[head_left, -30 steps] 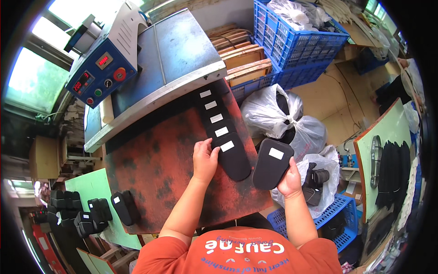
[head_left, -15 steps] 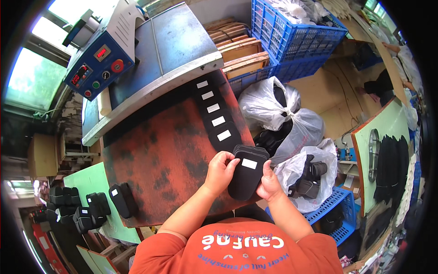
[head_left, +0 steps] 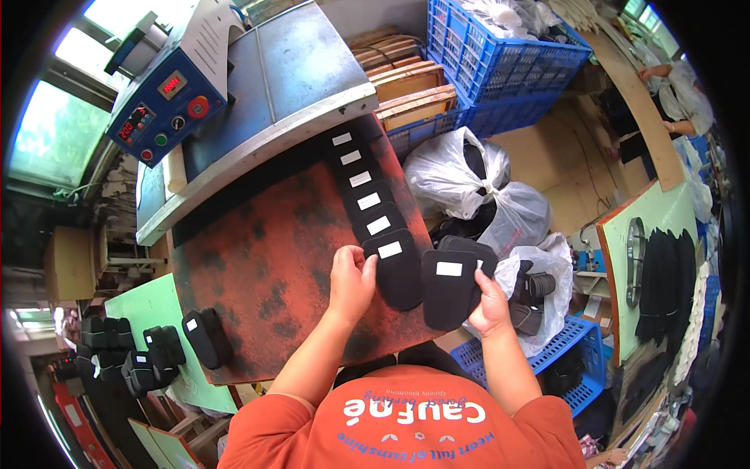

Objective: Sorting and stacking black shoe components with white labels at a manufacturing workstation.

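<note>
Several flat black pads (head_left: 372, 205) with rounded ends and small white labels overlap in a row along the right side of a red-and-black platen (head_left: 266, 273). My left hand (head_left: 349, 285) pinches the upper left edge of the nearest labelled pad (head_left: 400, 280), which lies at the row's near end. My right hand (head_left: 491, 305) grips a small stack of the same black pads (head_left: 448, 293) by its right side, held just off the platen's right edge. The stack is slightly fanned, and a white label shows on its top pad. Most of my right fingers are hidden beneath it.
A heat press (head_left: 250, 86) with a blue control box (head_left: 160, 117) stands over the platen's far side. Black pad bundles (head_left: 205, 338) lie at left, some on a green board (head_left: 148, 301). At right are blue crates (head_left: 500, 62), knotted plastic bags (head_left: 508, 211) and a person (head_left: 680, 102).
One labelled pad has come off the stack and now lies at the row's near end under my left fingers. My right hand has moved right with the remaining stack.
</note>
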The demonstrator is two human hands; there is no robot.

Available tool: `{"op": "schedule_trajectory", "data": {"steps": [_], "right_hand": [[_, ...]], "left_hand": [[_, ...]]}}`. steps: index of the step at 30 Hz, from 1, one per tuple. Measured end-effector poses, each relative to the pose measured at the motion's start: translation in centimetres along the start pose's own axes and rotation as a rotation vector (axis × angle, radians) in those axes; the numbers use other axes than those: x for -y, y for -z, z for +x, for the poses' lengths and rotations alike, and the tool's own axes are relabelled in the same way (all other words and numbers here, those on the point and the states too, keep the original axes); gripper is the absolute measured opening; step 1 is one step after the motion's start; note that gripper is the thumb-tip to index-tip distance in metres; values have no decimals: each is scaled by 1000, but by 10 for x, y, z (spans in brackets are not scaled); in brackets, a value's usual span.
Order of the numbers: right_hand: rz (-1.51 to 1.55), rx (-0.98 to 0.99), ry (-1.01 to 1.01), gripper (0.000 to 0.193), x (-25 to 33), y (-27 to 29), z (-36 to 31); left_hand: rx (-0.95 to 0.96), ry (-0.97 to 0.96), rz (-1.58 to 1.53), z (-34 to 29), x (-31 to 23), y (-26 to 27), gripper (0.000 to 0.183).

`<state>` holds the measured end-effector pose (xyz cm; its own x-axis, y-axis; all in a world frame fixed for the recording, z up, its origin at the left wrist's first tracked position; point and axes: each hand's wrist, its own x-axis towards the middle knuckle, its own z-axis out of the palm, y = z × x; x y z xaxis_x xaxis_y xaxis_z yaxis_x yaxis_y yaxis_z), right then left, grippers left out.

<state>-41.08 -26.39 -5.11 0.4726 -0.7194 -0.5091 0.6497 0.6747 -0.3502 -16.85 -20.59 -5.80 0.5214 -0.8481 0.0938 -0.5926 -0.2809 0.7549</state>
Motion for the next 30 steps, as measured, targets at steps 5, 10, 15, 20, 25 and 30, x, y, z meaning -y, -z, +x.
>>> {"op": "schedule_trajectory", "data": {"steps": [5,10,15,20,25,30], "right_hand": [[-92,-25,-30,33,-23,-2,1],[13,186,63,66,21,-1,-1],[26,155,-35,53,11,5,-4],[-1,40,-136,34,-32,-10,-12],[-81,7,-151,33,-33,3,-11],[-9,-60,-9,42,5,8,-9]], "left_hand": [[372,277,-595,-23,-43,4,16],[203,437,-604,-28,-8,8,10],[40,-105,-196,-31,-18,6,15],[337,257,-745,-47,-57,6,16],[341,344,-651,-65,-37,16,8],[317,513,-690,-76,-15,18,7]]}}
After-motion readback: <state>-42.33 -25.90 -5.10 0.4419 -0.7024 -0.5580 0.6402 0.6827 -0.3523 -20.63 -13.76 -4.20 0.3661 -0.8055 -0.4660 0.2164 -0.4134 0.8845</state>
